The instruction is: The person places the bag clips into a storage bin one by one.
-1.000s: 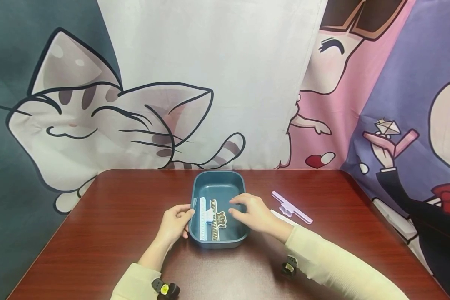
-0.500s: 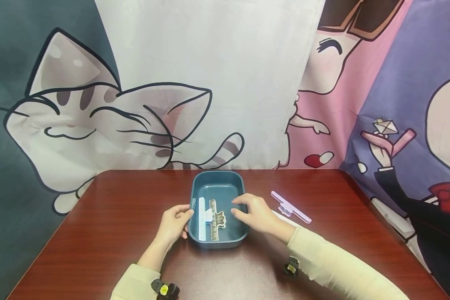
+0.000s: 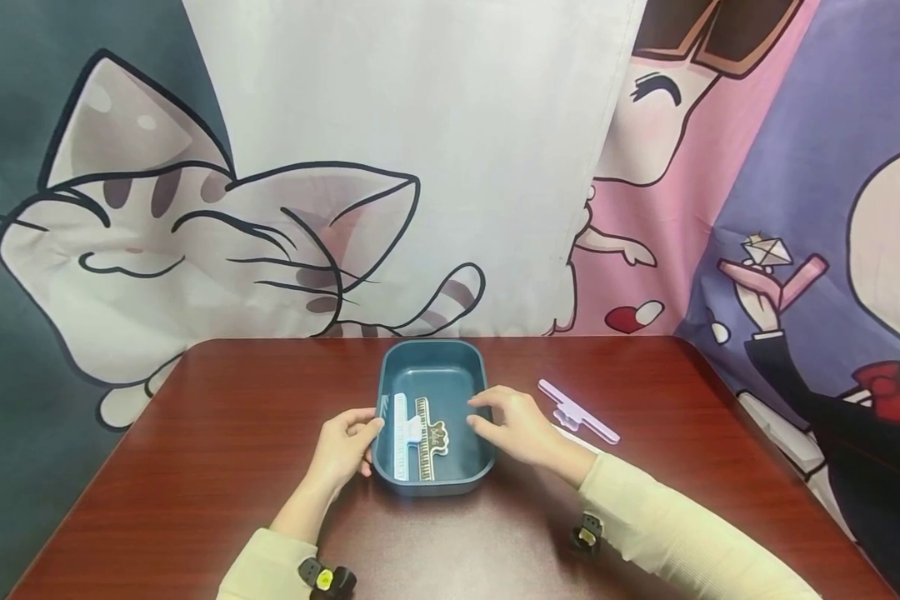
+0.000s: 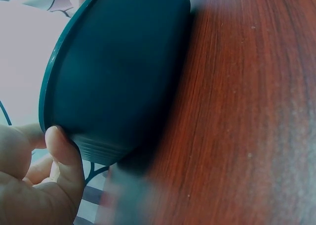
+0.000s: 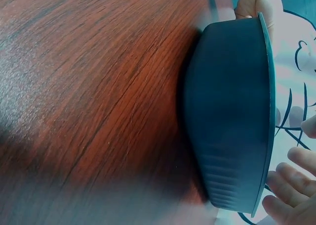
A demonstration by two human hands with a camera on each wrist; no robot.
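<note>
A dark teal rectangular basin (image 3: 432,489) sits on the table. My left hand (image 3: 342,446) grips its left rim, thumb near the top edge and fingers at the outer wall; the left wrist view shows them at the basin (image 4: 113,62) corner. Inside lie two long ruler-like clips side by side: a pale blue clip (image 3: 401,442) and a black-and-cream clip (image 3: 424,450) with a scalloped grip. My right hand (image 3: 521,427) hovers at the right rim, thumb and fingers apart, holding nothing. In the right wrist view its fingers (image 5: 291,185) are spread beside the basin.
A lilac long clip (image 3: 579,411) lies slantwise on the brown wooden table (image 3: 270,392) right of the basin. A white strip (image 3: 572,435) shows behind my right forearm, mostly hidden. A cartoon-print cloth (image 3: 495,167) hangs behind the table.
My right hand has drifted slightly right, away from the basin's middle toward its right rim. The left hand keeps its hold, and the whole head view shifts a little left.
</note>
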